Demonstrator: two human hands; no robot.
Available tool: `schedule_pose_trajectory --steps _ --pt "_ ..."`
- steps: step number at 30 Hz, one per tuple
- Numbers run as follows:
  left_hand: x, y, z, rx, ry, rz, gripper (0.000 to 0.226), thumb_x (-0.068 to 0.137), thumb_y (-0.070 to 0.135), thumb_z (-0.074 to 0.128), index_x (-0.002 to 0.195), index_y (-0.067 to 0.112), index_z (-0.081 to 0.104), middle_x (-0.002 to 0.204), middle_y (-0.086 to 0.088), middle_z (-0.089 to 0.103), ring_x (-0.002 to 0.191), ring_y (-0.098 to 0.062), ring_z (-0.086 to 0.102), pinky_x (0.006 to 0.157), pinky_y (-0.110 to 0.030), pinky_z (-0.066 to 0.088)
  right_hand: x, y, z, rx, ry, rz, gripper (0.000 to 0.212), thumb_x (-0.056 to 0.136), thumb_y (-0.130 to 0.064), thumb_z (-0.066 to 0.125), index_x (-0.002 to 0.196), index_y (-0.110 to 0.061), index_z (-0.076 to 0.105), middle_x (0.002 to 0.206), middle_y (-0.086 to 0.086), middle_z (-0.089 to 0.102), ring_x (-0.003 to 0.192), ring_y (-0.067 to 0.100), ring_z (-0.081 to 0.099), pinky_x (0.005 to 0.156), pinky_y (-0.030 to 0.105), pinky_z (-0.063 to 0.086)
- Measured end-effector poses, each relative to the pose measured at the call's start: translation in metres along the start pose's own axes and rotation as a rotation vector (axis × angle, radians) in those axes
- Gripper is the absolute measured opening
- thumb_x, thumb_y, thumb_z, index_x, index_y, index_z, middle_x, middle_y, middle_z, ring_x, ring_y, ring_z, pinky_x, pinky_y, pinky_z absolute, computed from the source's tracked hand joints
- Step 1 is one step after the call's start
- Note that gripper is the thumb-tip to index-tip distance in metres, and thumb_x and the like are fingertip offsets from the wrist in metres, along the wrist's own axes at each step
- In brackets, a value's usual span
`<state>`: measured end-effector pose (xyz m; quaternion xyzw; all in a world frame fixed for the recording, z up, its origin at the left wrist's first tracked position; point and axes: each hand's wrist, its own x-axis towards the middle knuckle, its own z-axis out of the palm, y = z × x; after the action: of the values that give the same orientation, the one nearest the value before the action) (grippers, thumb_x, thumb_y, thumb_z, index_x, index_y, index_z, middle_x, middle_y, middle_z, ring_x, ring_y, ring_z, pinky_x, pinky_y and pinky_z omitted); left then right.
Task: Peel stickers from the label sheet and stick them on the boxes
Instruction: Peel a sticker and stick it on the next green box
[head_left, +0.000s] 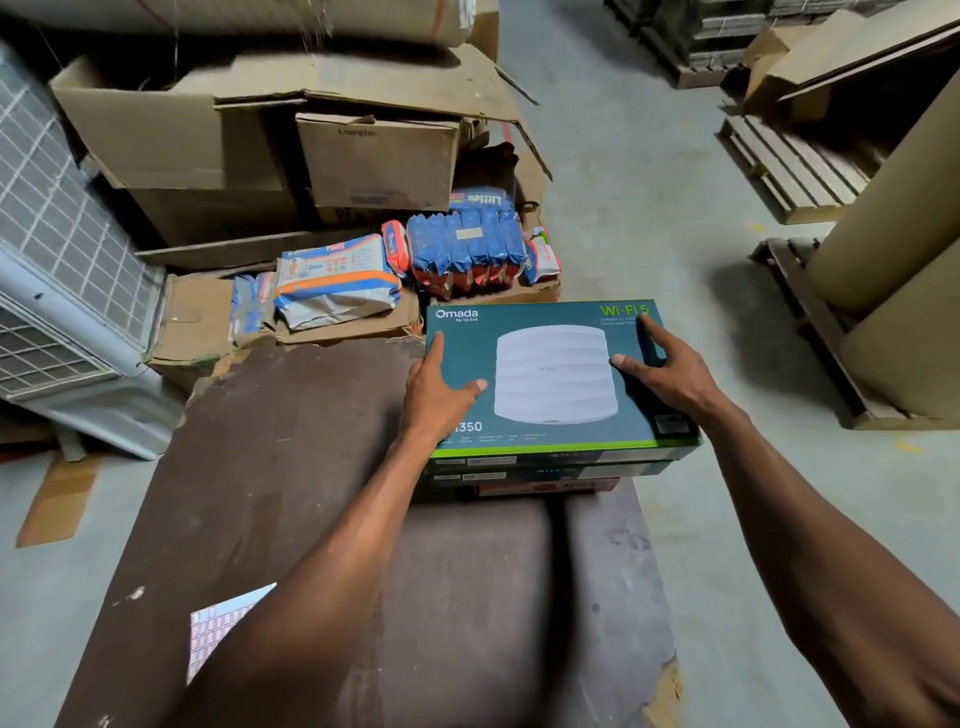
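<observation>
while both bare arms reach forward over a dark brown table (291, 467), the left hand (435, 391) lies flat on the top left part of a teal omada box (556, 374), its fingers straight and the thumb spread toward the printed white disc. the right hand (662, 366) rests on the box's right side, index finger stretched up to the green "wi-fi 5" lettering, thumb pointing left, fingers fairly straight; neither hand is curled round anything. the box sits on top of a stack of at least 2 more boxes (545, 475) at the far right end of the table. the label sheet (221, 626), a pale sheet with rows of small stickers, lies on the near left part of the table, partly hidden under the left forearm and well apart from both hands. beyond the table, blue and orange packets (465, 241) lie among torn cardboard cartons (270, 140) on a grey floor (649, 208).
</observation>
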<state>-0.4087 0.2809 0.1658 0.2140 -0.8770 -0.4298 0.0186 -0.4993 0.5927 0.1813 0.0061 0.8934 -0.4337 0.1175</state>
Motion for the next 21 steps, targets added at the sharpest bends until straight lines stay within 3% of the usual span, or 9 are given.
schedule_pose_trajectory --steps 8,16,21 --pt "0.003 -0.007 0.003 0.008 -0.029 -0.028 0.095 0.088 0.039 0.077 0.162 0.029 0.019 0.159 -0.007 0.038 0.143 -0.026 0.042 0.106 -0.037 0.043 0.006 0.006 0.005 -0.034 -0.019 0.012 0.084 0.088 -0.05 0.076 0.16 -0.035 0.033 0.158 0.005 0.047 0.14 0.031 0.049 0.11 0.043 0.043" --pt "0.009 -0.011 0.004 -0.001 -0.056 -0.051 0.096 0.087 0.041 0.077 0.162 0.032 0.017 0.161 -0.005 0.036 0.143 -0.027 0.042 0.112 -0.044 0.043 0.012 0.004 0.008 -0.06 -0.031 0.011 0.086 0.089 -0.05 0.076 0.16 -0.032 0.032 0.157 0.005 0.047 0.137 0.031 0.051 0.109 0.042 0.043" --pt "0.01 -0.016 0.002 0.005 -0.064 -0.046 0.094 0.09 0.04 0.075 0.162 0.031 0.016 0.16 -0.006 0.036 0.142 -0.027 0.041 0.109 -0.041 0.042 0.012 0.002 0.011 -0.067 -0.029 0.005 0.087 0.089 -0.05 0.076 0.161 -0.031 0.031 0.158 0.005 0.046 0.139 0.032 0.049 0.109 0.044 0.044"
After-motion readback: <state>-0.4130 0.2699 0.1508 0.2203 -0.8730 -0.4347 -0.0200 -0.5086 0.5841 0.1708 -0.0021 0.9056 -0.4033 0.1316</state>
